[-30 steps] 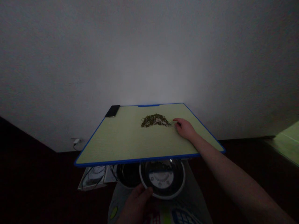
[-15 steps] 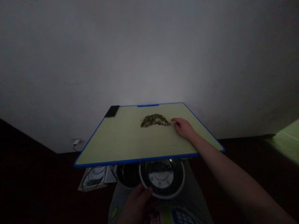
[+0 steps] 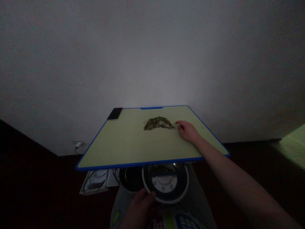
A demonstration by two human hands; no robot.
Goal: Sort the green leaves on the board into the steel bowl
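Note:
On the pale yellow-green tabletop (image 3: 124,143) lies a loose, curved heap of small greenish-brown beans (image 3: 158,122) with whitish bits among them. Beside the heap's right end is my right hand (image 3: 187,131), its fingers curled and the fingertips close together; anything between them is too small to name. Below the table's near edge, my left hand (image 3: 141,205) grips the rim of a shiny metal bowl (image 3: 165,201), thumb on top. Inside this bowl are reflections and some dark bits, hard to make out.
A second metal bowl (image 3: 131,181) sits left of the held one, partly behind it. A black phone (image 3: 115,114) lies at the table's far left corner. A tray with cables (image 3: 94,183) is below on the left. The wall (image 3: 152,57) rises behind the table.
Both hands stay almost where they were. The heap and the bowl look the same; only the view has shifted very slightly.

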